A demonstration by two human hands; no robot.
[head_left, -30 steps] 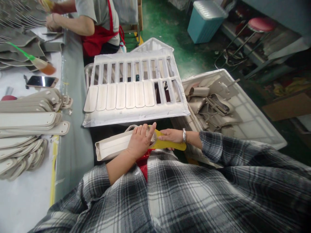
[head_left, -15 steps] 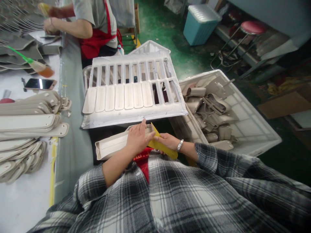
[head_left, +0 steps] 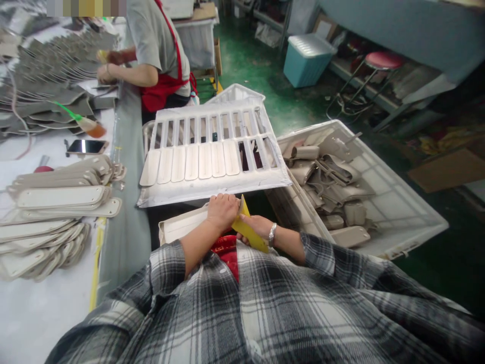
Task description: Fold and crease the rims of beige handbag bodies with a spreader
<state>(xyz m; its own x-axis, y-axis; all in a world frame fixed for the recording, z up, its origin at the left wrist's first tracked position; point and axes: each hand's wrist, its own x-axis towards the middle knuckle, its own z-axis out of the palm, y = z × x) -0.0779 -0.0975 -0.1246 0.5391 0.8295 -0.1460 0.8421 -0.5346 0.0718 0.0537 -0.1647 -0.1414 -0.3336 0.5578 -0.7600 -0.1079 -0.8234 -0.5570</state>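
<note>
My left hand (head_left: 223,211) is closed over the end of a folded beige leather strap piece (head_left: 181,227) lying across my lap. Close beside it, my right hand (head_left: 254,225) grips a flat yellow tool (head_left: 250,233) whose tip touches the strap's end under my left fingers. A silver bracelet (head_left: 271,234) circles my right wrist. Just beyond my hands lies a white slotted rack (head_left: 212,154) with several beige strips laid in its front row.
A white crate (head_left: 382,202) of beige strap parts stands at the right. Stacks of beige straps (head_left: 56,202) cover the table at the left, with a phone (head_left: 86,146) and a brush (head_left: 81,123). A person in a red apron (head_left: 159,55) works further along the table.
The view has tilted up and shifted. My left fingers have curled down over the strap's end, and the yellow tool has tilted more steeply, tucked closer under them.
</note>
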